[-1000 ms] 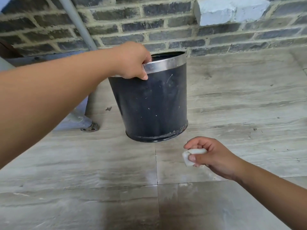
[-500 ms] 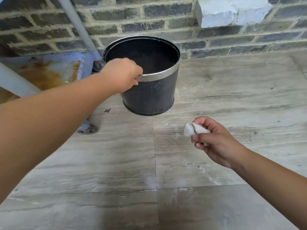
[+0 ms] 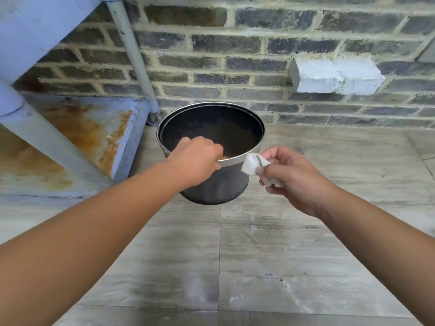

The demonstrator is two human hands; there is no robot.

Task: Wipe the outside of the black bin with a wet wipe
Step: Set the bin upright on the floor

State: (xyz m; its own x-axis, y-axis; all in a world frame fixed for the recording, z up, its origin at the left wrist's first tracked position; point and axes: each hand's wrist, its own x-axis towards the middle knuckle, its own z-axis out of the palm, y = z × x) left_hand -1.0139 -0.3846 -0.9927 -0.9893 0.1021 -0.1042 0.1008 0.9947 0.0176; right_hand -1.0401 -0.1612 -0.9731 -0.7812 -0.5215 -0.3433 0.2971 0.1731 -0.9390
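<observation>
The black bin (image 3: 221, 184), round with a silver band at its rim, stands upright on the tiled floor near the brick wall, its open mouth facing me. My left hand (image 3: 195, 161) grips the near rim, fingers hooked over the silver band. My right hand (image 3: 289, 175) holds a crumpled white wet wipe (image 3: 253, 164) just right of the bin, the wipe at or touching the silver band on the right side. The bin's lower left side is hidden behind my left hand and forearm.
A dark brick wall (image 3: 235, 55) runs behind the bin, with a white painted block (image 3: 336, 75) sticking out at the right. A rusty pale-blue metal plate (image 3: 94, 128) and slanted pipes (image 3: 134, 55) stand at the left. Grey floor tiles (image 3: 235, 255) spread toward me.
The bin went from tilted toward me to upright. My right hand rose with the wipe from the floor area up to the bin's right rim. My left hand kept hold of the rim.
</observation>
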